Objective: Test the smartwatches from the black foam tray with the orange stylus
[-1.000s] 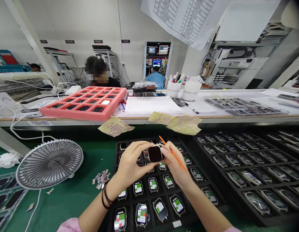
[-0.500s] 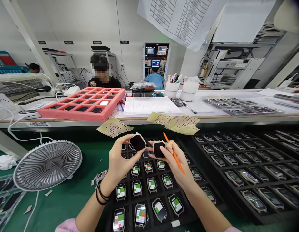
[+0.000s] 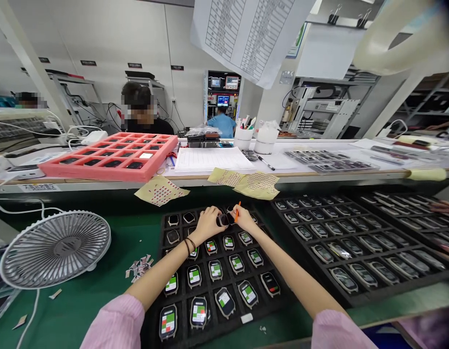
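**Item 1, left hand (image 3: pixel 209 224):** bare, pink sleeve (image 3: pixel 115 322) at the forearm, dark bands at the wrist. Grip closed, fingers curled on one of two dark-faced smartwatch bodies (image 3: pixel 224 219).

**Item 2, right hand (image 3: pixel 244 219):** bare, pink cuff. Grip closed on the second watch body, with an orange stick (image 3: pixel 238 211) pinched in the same fingers and pointing upward.

**Item 3, the watch bodies:** held between the hands at centre frame, touching or almost touching, above the far end of a black compartment tray (image 3: pixel 162 315). Their small size here hides the finer detail.

**Item 4, the tray:** rows of watches, most with green-and-red screens, lying face up, directly below the hands.

**Item 5, to the right:** a second black tray (image 3: pixel 355 286), its rows of watches shinier and greyer.

**Item 6, to the left:** a grey desk fan (image 3: pixel 55 249) on a green mat (image 3: pixel 82 310), with a small heap of paper scraps (image 3: pixel 139 266) between fan and tray.

**Item 7, far table (image 3: pixel 282 174), upper half of frame:** a pink foam tray (image 3: pixel 108 167) of dark watch parts at left, a ruled paper form (image 3: pixel 213 160) at centre, two yellow dotted sheets (image 3: pixel 246 183) along the edge, white cups (image 3: pixel 255 142) behind.

**Item 8, beyond the table:** a seated co-worker (image 3: pixel 144 126), upper left of centre.
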`<state>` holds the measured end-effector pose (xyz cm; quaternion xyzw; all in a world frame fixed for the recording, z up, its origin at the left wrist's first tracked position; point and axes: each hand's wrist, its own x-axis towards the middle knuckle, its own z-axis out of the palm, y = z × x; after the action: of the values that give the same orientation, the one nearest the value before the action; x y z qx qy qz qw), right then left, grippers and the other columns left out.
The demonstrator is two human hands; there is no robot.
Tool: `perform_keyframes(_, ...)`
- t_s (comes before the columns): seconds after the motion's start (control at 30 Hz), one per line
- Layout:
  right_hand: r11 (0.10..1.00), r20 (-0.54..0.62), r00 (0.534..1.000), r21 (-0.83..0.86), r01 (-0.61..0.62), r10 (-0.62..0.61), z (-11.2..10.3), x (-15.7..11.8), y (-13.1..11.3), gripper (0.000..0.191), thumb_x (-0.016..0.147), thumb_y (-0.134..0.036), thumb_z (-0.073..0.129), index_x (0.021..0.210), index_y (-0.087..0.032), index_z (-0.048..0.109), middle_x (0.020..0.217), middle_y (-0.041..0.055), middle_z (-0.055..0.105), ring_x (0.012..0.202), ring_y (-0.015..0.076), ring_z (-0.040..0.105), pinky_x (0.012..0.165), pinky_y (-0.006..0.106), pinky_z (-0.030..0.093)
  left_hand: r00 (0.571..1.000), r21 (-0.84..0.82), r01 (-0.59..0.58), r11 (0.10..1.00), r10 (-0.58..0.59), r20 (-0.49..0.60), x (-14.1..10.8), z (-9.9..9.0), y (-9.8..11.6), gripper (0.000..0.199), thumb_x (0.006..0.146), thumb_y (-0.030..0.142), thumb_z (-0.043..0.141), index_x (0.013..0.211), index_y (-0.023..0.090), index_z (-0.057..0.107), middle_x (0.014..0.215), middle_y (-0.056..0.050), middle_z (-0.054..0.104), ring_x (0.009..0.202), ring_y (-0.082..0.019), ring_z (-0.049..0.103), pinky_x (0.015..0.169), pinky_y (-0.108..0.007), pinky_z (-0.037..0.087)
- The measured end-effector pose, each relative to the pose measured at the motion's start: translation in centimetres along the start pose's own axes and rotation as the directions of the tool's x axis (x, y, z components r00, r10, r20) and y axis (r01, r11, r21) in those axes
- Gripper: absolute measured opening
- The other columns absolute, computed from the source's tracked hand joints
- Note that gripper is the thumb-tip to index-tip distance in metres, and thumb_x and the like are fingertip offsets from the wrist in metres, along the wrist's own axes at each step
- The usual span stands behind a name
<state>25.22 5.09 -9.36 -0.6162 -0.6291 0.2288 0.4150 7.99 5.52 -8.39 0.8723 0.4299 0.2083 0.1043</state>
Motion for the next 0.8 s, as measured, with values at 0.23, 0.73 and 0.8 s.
perform_keyframes(0.23, 0.989, -0.014, 1.0, -0.144, 0.024, -0.026, -1.8, 1.1, 2.9, 0.022, 0.075, -0.021, 0.053, 0.062, -0.024, 0.035, 0.056, -0.0039, 0.053, 0.056, 0.0157, 0.055, 0.056, 0.025, 0.042, 0.997, 0.038, 0.033, 0.999, -0.035, 0.063, -1.4, 0.1, -1.0, 0.035, 0.082, 0.043, 0.059, 0.105, 0.016, 0.059, 0.111, -0.011, 0.057, 0.108, -0.031, 0.052, 0.089, -0.045, 0.042)
perform_keyframes(0.73, 0.915, 0.175, 0.97, -0.336, 0.223, -0.172, -1.0, -2.2, 3.9, 0.03, 0.081, -0.013, 0.056, 0.107, -0.024, 0.067, 0.118, 0.0061, 0.067, 0.115, 0.0236, 0.058, 0.098, 0.037, 0.043, 0.996, -0.208, -0.053, 0.977, 0.037, -0.083, -9.9, -6.5, 2.3, 0.013, 0.087, 0.025, 0.055, 0.097, 0.02, 0.062, 0.11, -0.008, 0.061, 0.108, -0.023, 0.056, 0.095, -0.041, 0.045)
perform_keyframes(0.8, 0.906, 0.13, 0.981, -0.381, 0.183, -0.143, -2.3, -2.1, 4.1, 0.031, 0.083, -0.015, 0.054, 0.112, -0.023, 0.064, 0.116, 0.0076, 0.067, 0.111, 0.0245, 0.061, 0.095, 0.037, 0.045, 0.966, -0.329, -0.2, 0.923, 0.129, -0.223, -12.3, -9.6, 4.3, 0.013, 0.09, 0.025, 0.051, 0.097, 0.023, 0.062, 0.106, -0.007, 0.063, 0.103, -0.021, 0.059, 0.092, -0.038, 0.049)
